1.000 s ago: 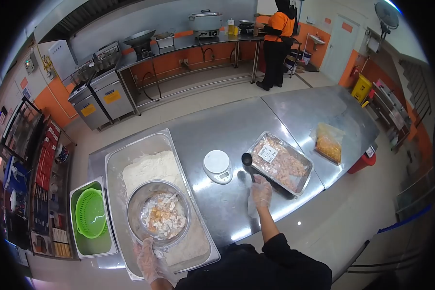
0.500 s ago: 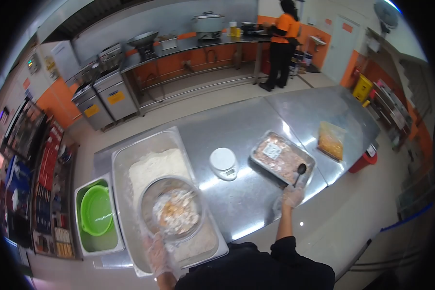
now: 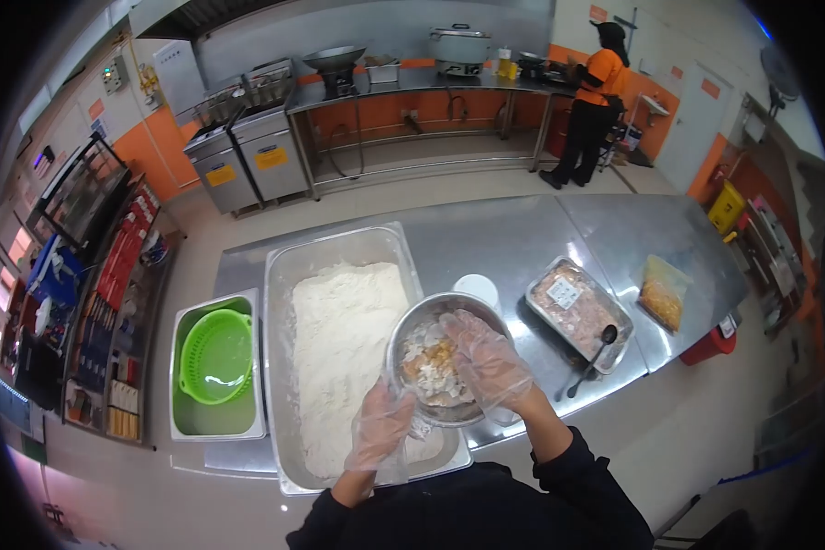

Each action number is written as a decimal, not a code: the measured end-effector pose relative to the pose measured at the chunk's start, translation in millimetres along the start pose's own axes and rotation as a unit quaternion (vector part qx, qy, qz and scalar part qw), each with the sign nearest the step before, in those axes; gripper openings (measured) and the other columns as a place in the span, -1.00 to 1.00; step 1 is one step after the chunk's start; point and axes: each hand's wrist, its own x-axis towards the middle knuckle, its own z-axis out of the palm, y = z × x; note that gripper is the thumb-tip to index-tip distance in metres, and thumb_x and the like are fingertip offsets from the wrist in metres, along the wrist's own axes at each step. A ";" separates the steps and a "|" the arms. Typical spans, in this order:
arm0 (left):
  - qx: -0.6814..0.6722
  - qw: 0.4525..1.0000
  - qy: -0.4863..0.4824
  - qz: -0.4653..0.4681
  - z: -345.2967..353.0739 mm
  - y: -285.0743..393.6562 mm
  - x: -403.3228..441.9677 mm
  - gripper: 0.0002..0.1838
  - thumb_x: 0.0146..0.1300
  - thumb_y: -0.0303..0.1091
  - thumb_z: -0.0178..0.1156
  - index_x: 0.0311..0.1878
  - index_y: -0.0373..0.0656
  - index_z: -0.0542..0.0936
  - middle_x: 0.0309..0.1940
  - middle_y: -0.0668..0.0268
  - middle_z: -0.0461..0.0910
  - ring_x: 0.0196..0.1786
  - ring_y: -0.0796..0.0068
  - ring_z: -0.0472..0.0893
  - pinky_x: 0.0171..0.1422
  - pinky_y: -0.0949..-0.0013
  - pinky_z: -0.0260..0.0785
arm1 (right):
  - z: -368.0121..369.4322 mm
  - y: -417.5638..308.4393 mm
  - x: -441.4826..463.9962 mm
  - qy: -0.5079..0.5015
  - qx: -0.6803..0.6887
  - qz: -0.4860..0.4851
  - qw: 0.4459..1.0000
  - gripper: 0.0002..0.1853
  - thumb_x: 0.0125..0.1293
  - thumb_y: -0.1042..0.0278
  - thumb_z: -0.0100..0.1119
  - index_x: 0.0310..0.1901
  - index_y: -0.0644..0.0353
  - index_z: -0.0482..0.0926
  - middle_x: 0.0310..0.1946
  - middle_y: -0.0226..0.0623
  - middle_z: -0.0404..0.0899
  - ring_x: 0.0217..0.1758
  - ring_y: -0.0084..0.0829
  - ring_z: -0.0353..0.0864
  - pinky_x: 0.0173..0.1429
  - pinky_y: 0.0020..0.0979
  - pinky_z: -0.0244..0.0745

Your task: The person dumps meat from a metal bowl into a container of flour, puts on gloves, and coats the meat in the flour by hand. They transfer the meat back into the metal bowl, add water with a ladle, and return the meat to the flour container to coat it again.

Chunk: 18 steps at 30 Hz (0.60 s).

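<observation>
A round metal mixing bowl [image 3: 403, 335] with white flour and yellowish-orange bits [image 3: 437, 368] is over the right edge of a deep steel pan [image 3: 280, 367] of flour [image 3: 348, 321]. My left hand [image 3: 381, 429], in a clear plastic glove, grips the bowl's lower left rim. My right hand [image 3: 488, 362], gloved too, is over the right side of the bowl with its fingers stretched into it; the fingertips are near the flour mix. A black spoon [image 3: 594, 357] rests across the edge of a metal tray of raw minced-looking meat [image 3: 582, 307].
A white kitchen scale [image 3: 477, 289] is partly hidden behind the bowl. A bag of orange crumbs [image 3: 662, 295] lies at the right. At the left, a green basket [image 3: 215, 357] sits in a steel pan [image 3: 255, 412]. A person in orange [image 3: 600, 78] stands at the far counter.
My right hand has let go of the black spoon, leaving it on the meat tray, and moved left into the bowl. The bowl has shifted right, partly covering the scale. The view has turned.
</observation>
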 end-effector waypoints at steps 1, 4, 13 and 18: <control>0.007 0.999 -0.036 0.003 8.2 -7.3 10.3 -0.55 0.17 -0.45 0.07 0.15 -0.33 0.35 -0.18 0.21 0.57 -0.19 0.53 0.52 -0.08 0.44 0.37 | -7.8 0.8 -3.9 0.011 -0.013 0.007 1.000 -0.53 0.19 0.30 0.03 0.15 0.27 0.37 0.16 0.16 0.30 0.27 -0.04 0.26 0.33 -0.26 0.16; 0.033 0.993 -0.115 -0.024 34.2 -21.2 35.9 -0.54 0.17 -0.41 0.07 0.16 -0.29 0.35 -0.20 0.21 0.56 -0.21 0.51 0.51 -0.08 0.45 0.37 | -12.8 5.0 -18.6 -0.030 -0.117 0.022 0.992 -0.61 0.18 0.26 0.04 0.03 0.24 0.44 0.01 0.03 0.41 0.11 -0.05 0.39 0.19 -0.22 0.28; 0.165 0.976 -0.109 -0.085 69.7 -19.9 49.2 -0.48 0.15 -0.19 0.12 0.13 -0.27 0.37 -0.15 -0.03 0.53 -0.07 0.09 0.52 0.09 0.19 0.32 | -42.2 74.4 -63.3 -0.137 -0.193 0.063 0.970 -0.72 0.09 0.26 0.11 -0.14 0.14 0.52 -0.14 -0.25 0.47 -0.04 -0.22 0.46 0.03 -0.29 0.38; 0.254 0.964 -0.047 -0.057 114.1 -51.8 18.5 -0.44 0.11 -0.19 0.13 0.16 -0.27 0.34 -0.26 -0.13 0.54 -0.16 -0.07 0.54 -0.03 0.07 0.36 | -18.6 73.0 -82.6 -0.087 -0.207 0.131 0.966 -0.32 -0.01 0.06 0.21 0.12 0.29 0.35 -0.13 0.00 0.49 0.06 -0.13 0.43 0.14 -0.26 0.34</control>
